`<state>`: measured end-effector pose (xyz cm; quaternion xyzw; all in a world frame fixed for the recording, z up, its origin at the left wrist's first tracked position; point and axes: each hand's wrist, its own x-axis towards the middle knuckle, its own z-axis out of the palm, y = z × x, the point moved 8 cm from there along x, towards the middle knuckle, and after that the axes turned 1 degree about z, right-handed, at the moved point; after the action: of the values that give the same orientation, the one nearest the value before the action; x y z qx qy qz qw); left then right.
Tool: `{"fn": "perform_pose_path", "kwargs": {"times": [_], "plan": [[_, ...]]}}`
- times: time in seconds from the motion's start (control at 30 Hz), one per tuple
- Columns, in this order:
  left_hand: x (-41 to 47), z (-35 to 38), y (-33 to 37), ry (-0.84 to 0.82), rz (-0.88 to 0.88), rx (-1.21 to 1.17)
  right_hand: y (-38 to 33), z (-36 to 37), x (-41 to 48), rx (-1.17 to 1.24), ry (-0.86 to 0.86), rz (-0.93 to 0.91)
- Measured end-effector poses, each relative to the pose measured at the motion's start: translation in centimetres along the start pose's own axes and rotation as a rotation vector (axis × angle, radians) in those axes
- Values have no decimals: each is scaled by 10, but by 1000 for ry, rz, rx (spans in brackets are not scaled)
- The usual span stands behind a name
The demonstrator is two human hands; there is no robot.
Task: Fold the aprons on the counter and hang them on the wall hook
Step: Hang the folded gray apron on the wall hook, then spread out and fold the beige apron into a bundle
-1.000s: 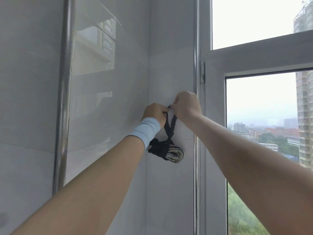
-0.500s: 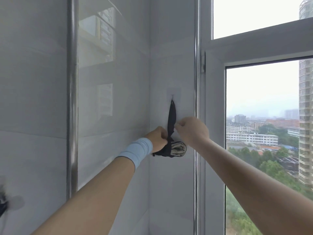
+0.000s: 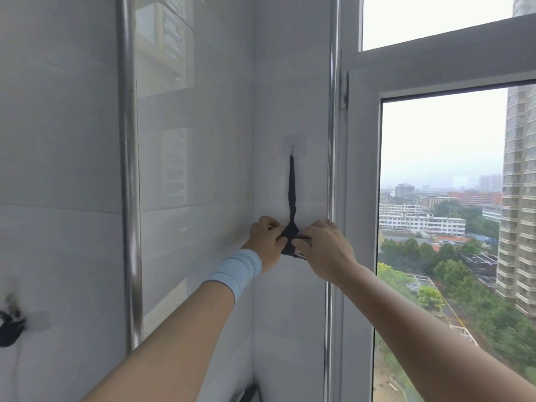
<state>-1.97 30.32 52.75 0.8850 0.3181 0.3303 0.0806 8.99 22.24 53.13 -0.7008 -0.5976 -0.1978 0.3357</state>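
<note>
Apron bundle (image 3: 291,247) hangs against the white tiled wall (image 3: 293,300) in the corner by the window frame (image 3: 359,198), its black strap (image 3: 291,184) running straight up, taut, to the small wall hook (image 3: 292,150) on a clear adhesive pad. Head view only: left hand (image 3: 265,242), pale blue wristband (image 3: 236,271) below it, is pinched on the left side of the bundle; right hand (image 3: 324,250) is closed on the right side, fingers curled over the dark cloth, so most of the bundle is hidden between them. Both hands clamped on the same small roll, close together, nearly touching. Looks like soft, thin fabric, light, rolled tight and cinched by its own ties; it should squash easily and not slip much, nothing fragile. Judging by the straight strap, the hook already carries at least part of the weight. Best hold is the knotted waist where the strap meets the roll, since gripping loose ends could undo the fold. Adhesive hook may be the weak part, so tugging down hard seems unwise. A steel pipe (image 3: 129,169) runs vertically at left, another dark blurred thing (image 3: 10,329) sits low on the left wall, can't tell what it is. Counter not in view
</note>
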Motion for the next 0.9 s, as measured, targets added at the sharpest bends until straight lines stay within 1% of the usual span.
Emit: {"fn": "perform_pose_path", "kwargs": {"times": [0.13,0.23,0.3,0.37,0.47,0.53,0.6,0.7,0.77,0.83,0.9], "plan": [[-4,-9,-11,51,-27,-37,-4,-8,-2,-81,35,-42],[-10,-16,-9,66,-13,-55,-6,-7,-3,-142,-50,-49],[-15,-20,-5,92,2,-50,-10,-15,-6,-142,-72,-44],[-23,-30,3,177,23,-72,-12,-30,-16,-95,-32,-35],[-49,-43,17,359,23,-86,-11,-49,-42,-13,39,-48],[-74,-36,27,408,16,-111,-2,-50,-66,42,29,-36],[-98,-11,36,339,0,-170,12,-39,-95,88,-36,-15],[-136,49,43,129,-91,-211,43,-7,-149,121,-176,56],[-168,96,47,-39,-150,-208,61,20,-194,146,-271,90],[-206,151,50,-200,-214,-203,79,50,-249,182,-412,118],[-245,198,51,-324,-270,-174,97,80,-303,194,-543,143]]}}
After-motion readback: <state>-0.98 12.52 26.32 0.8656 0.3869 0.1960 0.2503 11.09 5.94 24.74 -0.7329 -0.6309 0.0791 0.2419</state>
